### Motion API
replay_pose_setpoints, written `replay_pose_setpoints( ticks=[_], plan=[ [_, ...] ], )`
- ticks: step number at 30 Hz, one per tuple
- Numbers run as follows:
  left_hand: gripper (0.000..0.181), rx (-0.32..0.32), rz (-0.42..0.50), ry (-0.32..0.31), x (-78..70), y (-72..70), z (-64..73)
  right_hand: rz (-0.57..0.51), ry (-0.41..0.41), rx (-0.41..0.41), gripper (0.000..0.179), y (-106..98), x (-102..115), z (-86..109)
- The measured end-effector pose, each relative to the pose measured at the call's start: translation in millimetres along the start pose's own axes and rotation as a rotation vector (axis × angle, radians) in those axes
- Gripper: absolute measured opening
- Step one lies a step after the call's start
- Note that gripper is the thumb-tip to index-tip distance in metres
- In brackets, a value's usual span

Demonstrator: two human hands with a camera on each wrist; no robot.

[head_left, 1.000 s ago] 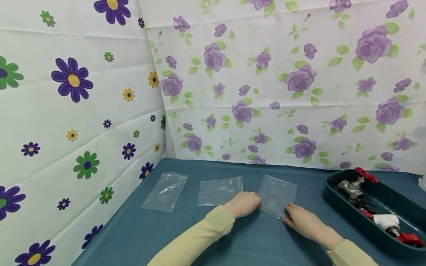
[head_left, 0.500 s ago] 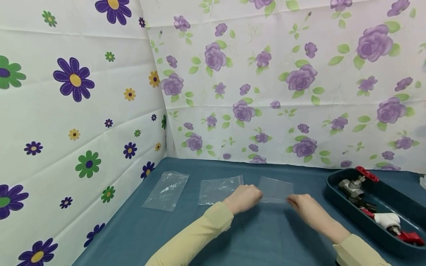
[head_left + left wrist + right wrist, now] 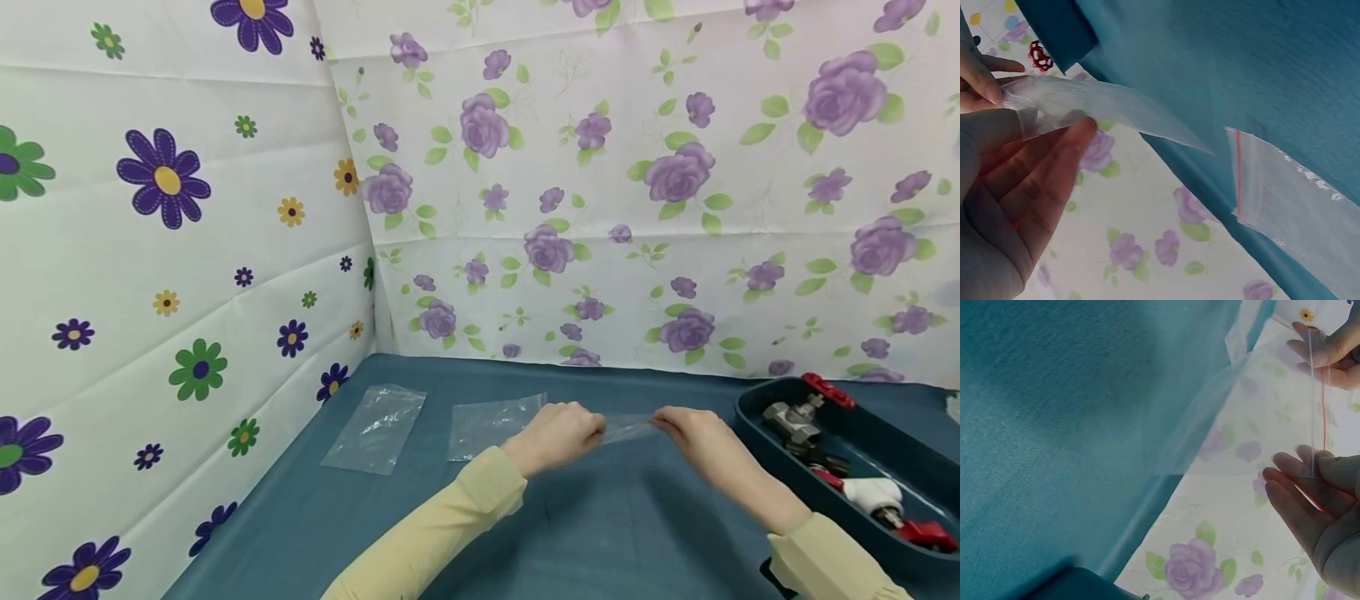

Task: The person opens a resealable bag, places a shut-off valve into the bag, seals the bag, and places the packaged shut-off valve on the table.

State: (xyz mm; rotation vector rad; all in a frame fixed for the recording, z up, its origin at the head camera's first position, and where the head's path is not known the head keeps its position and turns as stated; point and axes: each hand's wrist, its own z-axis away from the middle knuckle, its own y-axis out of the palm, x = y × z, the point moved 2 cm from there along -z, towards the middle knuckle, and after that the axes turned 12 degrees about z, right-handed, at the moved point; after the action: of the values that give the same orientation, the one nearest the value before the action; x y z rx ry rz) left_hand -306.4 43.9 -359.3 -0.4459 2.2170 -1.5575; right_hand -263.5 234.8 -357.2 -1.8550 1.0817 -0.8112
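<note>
A clear zip bag (image 3: 626, 428) is stretched between my two hands, lifted off the blue cloth. My left hand (image 3: 558, 433) pinches one end of its zip edge. At the opposite end of that edge, my right hand (image 3: 701, 446) pinches with thumb and fingers. In the right wrist view the bag (image 3: 1260, 419) hangs flat, its red zip line running from hand to hand; nothing shows inside it. A second zip bag (image 3: 491, 425) lies flat beside my left hand, and a third zip bag (image 3: 375, 429) lies farther left.
A dark blue tray (image 3: 795, 483) stands at the right, near my right forearm. It holds a metal valve (image 3: 793, 425) with a red handle and a white valve (image 3: 873, 500) with red parts. A flowered curtain (image 3: 600, 192) borders the cloth-covered table (image 3: 600, 542) at the back.
Both hands have raised the third-from-left bag off the cloth by its zip edge. The bag has tilted from lying flat to being held up. The other bags and the tray stay put.
</note>
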Motion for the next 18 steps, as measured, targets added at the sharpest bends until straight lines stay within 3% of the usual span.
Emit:
replay_pose_setpoints(
  ticks=[7,12,16,18],
  plan=[
    [0.018,0.002,0.076,-0.026,-6.8,-6.1,-2.4,-0.022,0.056,-0.023,0.016,-4.2,0.4,-2.5],
    [0.02,-0.086,0.085,-0.05,-9.0,-9.9,-2.5,-0.075,0.141,-0.11,0.033,-8.9,2.6,-2.9],
    [0.025,-0.167,0.072,-0.088,-10.7,-11.6,-4.4,-0.142,0.215,-0.17,0.035,-12.0,7.3,-2.6],
    [0.024,-0.198,0.055,-0.109,-12.0,-11.8,-5.8,-0.173,0.265,-0.162,0.036,-12.6,10.6,-2.0]
  ],
)
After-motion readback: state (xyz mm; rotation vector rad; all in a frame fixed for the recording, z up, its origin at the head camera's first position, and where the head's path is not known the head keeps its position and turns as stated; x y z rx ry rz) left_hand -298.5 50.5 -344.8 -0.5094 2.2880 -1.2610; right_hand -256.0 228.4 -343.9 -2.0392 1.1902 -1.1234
